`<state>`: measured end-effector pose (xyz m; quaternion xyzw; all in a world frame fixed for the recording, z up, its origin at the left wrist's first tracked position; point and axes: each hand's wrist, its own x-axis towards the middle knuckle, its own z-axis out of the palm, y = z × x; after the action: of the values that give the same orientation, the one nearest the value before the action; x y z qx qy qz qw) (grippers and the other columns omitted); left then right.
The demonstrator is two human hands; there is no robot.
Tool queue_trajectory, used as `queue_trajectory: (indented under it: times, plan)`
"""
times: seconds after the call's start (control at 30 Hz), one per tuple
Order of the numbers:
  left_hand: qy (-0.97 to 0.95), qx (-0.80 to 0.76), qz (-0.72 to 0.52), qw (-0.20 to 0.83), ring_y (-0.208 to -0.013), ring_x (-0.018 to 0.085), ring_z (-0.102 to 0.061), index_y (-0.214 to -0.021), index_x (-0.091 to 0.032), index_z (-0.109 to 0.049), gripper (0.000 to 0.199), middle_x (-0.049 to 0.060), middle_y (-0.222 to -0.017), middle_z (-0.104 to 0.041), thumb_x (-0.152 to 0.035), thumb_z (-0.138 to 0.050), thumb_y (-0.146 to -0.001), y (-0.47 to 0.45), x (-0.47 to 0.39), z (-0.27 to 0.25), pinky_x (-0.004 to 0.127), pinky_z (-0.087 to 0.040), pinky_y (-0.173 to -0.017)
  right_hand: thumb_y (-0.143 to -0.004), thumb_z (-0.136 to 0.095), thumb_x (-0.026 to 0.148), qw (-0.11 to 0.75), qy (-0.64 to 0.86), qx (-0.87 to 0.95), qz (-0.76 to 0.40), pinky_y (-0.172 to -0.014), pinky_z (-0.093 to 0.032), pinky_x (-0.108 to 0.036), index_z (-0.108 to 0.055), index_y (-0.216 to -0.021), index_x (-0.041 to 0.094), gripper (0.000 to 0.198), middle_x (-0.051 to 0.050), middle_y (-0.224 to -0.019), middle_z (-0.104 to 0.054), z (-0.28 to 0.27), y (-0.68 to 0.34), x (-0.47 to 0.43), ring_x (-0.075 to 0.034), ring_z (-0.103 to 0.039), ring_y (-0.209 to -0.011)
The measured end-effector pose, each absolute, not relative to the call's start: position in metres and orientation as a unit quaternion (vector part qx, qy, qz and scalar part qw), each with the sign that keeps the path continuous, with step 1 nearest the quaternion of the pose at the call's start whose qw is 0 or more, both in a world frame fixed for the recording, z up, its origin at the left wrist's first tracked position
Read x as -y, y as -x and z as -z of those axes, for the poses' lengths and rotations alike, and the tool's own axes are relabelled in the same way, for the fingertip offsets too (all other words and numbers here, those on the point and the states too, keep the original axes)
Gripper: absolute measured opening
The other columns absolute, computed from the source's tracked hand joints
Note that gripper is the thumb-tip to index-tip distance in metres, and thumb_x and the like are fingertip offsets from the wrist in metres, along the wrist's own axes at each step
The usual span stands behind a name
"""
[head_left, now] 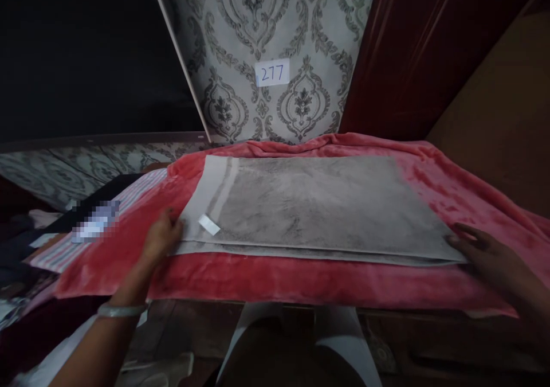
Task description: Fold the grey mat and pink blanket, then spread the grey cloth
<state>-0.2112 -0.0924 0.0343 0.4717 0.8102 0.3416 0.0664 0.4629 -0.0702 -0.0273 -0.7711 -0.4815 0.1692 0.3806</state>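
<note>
A grey towel (318, 203) lies folded lengthwise, with its layered edges facing me. Pale bands cross its left end, and a small white label (209, 225) sits there. My left hand (165, 233) is closed on the towel's left edge, close to the near corner; a pale bangle (121, 311) circles that wrist. At the opposite end, my right hand (487, 252) holds the right edge by the near corner, its thumb and forefinger showing. Under the towel is a red plush blanket (275, 278).
Striped cloth (141, 187) lies left of the blanket, with a blurred-out item on it. A large dark screen (86, 60) stands behind on the left. Patterned wallpaper bears a card (272, 73) reading 277. A dark red panel (399, 54) rises at the back right.
</note>
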Motion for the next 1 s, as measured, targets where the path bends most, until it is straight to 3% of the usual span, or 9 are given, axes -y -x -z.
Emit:
queue_trajectory:
  times: [0.1,0.2,0.3,0.43,0.53,0.7,0.87,1.0]
  plan:
    - [-0.618,-0.719,-0.299,-0.109,-0.125,0.040,-0.055,-0.126,-0.015,-0.061,0.053,0.019,-0.126,-0.064,-0.040,-0.062,-0.079,0.182,0.090,-0.028,0.053,-0.043,-0.107,-0.071,-0.068,0.047,0.420,0.766,0.432,-0.225,-0.064,-0.054,-0.037,-0.066,-0.117,0.022,0.053,-0.012,-0.085,-0.071,0.017,-0.453,0.068,-0.028,-0.067,-0.076]
    - [-0.770,-0.572,-0.266,-0.095,-0.126,0.034,-0.055,-0.132,-0.020,-0.059,0.052,0.016,-0.137,-0.059,-0.045,-0.056,-0.087,0.128,0.087,-0.012,0.048,-0.044,-0.108,-0.071,-0.066,0.042,0.516,0.700,0.382,-0.313,-0.066,-0.054,-0.034,-0.064,-0.119,0.019,0.053,-0.010,-0.091,-0.071,0.009,-0.441,0.065,-0.025,-0.066,-0.079]
    - [-0.861,-0.451,-0.221,-0.080,-0.125,0.033,-0.057,-0.133,-0.024,-0.062,0.045,0.014,-0.139,-0.060,-0.041,-0.054,-0.091,0.073,0.083,0.007,0.048,-0.047,-0.105,-0.068,-0.069,0.040,0.552,0.664,0.376,-0.336,-0.059,-0.051,-0.033,-0.063,-0.120,0.018,0.057,-0.006,-0.080,-0.070,0.014,-0.441,0.062,-0.023,-0.064,-0.068]
    - [-0.889,-0.403,-0.195,-0.101,-0.116,0.032,-0.062,-0.126,-0.023,-0.068,0.037,0.014,-0.129,-0.068,-0.034,-0.050,-0.096,0.037,0.073,0.026,0.048,-0.052,-0.096,-0.075,-0.061,0.046,0.490,0.720,0.453,-0.190,-0.053,-0.044,-0.030,-0.063,-0.126,0.013,0.061,-0.002,-0.062,-0.063,0.029,-0.458,0.065,-0.020,-0.056,-0.055]
    - [-0.888,-0.399,-0.197,-0.114,-0.114,0.031,-0.063,-0.123,-0.022,-0.069,0.035,0.014,-0.124,-0.070,-0.033,-0.047,-0.098,0.035,0.071,0.031,0.048,-0.053,-0.093,-0.080,-0.053,0.044,0.422,0.761,0.491,-0.038,-0.058,-0.045,-0.033,-0.069,-0.118,0.012,0.052,-0.003,-0.059,-0.061,0.039,-0.469,0.074,-0.021,-0.056,-0.056]
    - [-0.880,-0.402,-0.237,-0.091,-0.116,0.028,-0.062,-0.125,-0.025,-0.068,0.035,0.010,-0.128,-0.069,-0.025,-0.044,-0.099,0.038,0.076,0.036,0.045,-0.054,-0.093,-0.090,-0.052,0.041,0.460,0.646,0.582,0.179,-0.085,-0.050,-0.047,-0.071,-0.111,0.017,0.037,-0.013,-0.098,-0.071,0.043,-0.434,0.094,-0.030,-0.063,-0.094]
    - [-0.865,-0.416,-0.262,-0.096,-0.115,0.027,-0.063,-0.123,-0.023,-0.068,0.034,0.011,-0.122,-0.070,-0.021,-0.045,-0.099,0.029,0.079,0.041,0.044,-0.054,-0.096,-0.095,-0.057,0.029,0.425,0.465,0.770,0.097,-0.093,-0.052,-0.046,-0.070,-0.115,0.025,0.024,-0.010,-0.114,-0.070,0.047,-0.345,0.100,-0.026,-0.063,-0.107]
    - [-0.839,-0.438,-0.292,-0.133,-0.113,0.026,-0.061,-0.123,-0.022,-0.067,0.032,0.012,-0.122,-0.068,-0.018,-0.048,-0.098,0.022,0.092,0.044,0.042,-0.053,-0.094,-0.095,-0.054,0.025,0.419,0.440,0.791,0.070,-0.091,-0.053,-0.048,-0.071,-0.119,0.026,0.029,-0.011,-0.115,-0.070,0.060,-0.313,0.096,-0.027,-0.063,-0.107]
